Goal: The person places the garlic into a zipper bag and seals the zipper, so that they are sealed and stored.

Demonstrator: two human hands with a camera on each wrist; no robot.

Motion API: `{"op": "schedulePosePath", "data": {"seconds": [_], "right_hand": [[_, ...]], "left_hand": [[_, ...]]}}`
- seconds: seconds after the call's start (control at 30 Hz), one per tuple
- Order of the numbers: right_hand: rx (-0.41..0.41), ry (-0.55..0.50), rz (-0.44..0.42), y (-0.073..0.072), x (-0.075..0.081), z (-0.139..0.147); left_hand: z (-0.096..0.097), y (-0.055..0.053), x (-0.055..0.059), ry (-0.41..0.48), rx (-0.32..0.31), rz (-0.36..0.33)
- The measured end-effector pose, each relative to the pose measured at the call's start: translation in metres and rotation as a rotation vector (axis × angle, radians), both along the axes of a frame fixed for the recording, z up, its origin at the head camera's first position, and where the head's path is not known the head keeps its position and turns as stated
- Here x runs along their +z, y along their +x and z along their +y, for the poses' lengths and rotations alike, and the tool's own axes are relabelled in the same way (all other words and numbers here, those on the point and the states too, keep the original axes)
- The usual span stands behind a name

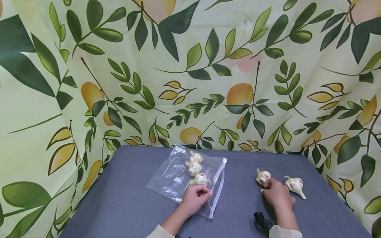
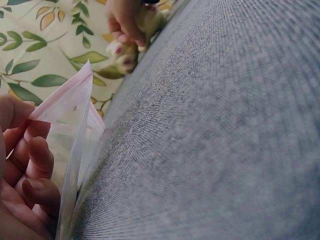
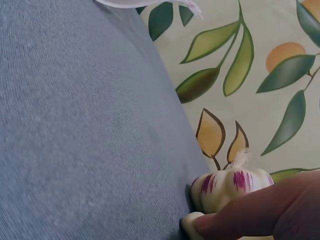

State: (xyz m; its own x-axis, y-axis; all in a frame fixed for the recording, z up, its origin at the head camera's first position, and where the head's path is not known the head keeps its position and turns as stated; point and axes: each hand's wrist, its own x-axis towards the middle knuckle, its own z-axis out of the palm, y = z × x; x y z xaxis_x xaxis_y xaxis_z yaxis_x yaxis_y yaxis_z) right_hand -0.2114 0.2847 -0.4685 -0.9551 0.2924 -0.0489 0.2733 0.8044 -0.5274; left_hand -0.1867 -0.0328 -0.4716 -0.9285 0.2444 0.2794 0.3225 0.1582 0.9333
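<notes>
My left hand [image 1: 194, 198] pinches the opening edge of a clear zip bag [image 1: 166, 178]; in the left wrist view its thumb and finger hold the pinkish zip strip [image 2: 65, 95], with the mouth standing apart. Three garlic bulbs [image 1: 194, 169] lie in a row inside the bag. At the right, my right hand [image 1: 278, 195] reaches down with its fingers on a purple-streaked garlic bulb [image 3: 225, 187]. A pale stem-like tip [image 3: 190, 225] shows at its fingertip. Close beside that hand lies another garlic bulb [image 1: 294, 185], its stem pointing toward the front.
The grey cloth-covered table [image 1: 125, 205] ends at a leaf-and-fruit patterned curtain [image 1: 208, 109] along the back and sides. A black strap-like device [image 1: 263, 220] sits at the right wrist. Bare cloth lies between the bag and the bulbs on the right.
</notes>
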Motion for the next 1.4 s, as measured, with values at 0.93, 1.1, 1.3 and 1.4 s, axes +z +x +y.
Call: {"op": "schedulePosePath", "data": {"seconds": [0.93,1.1,1.3,1.4], "right_hand": [[0.100,-0.037,0.138,-0.011,-0.014,-0.055],[0.099,-0.040,0.145,-0.009,-0.015,-0.057],[0.101,-0.073,0.165,-0.008,-0.019,-0.054],[0.113,-0.136,0.177,-0.010,-0.021,-0.052]], "left_hand": [[0.001,-0.002,0.000,0.006,0.001,0.000],[0.001,0.000,0.002,-0.006,0.011,0.005],[0.001,0.000,0.000,0.000,0.005,-0.001],[0.001,0.000,-0.001,0.006,0.003,-0.004]]}}
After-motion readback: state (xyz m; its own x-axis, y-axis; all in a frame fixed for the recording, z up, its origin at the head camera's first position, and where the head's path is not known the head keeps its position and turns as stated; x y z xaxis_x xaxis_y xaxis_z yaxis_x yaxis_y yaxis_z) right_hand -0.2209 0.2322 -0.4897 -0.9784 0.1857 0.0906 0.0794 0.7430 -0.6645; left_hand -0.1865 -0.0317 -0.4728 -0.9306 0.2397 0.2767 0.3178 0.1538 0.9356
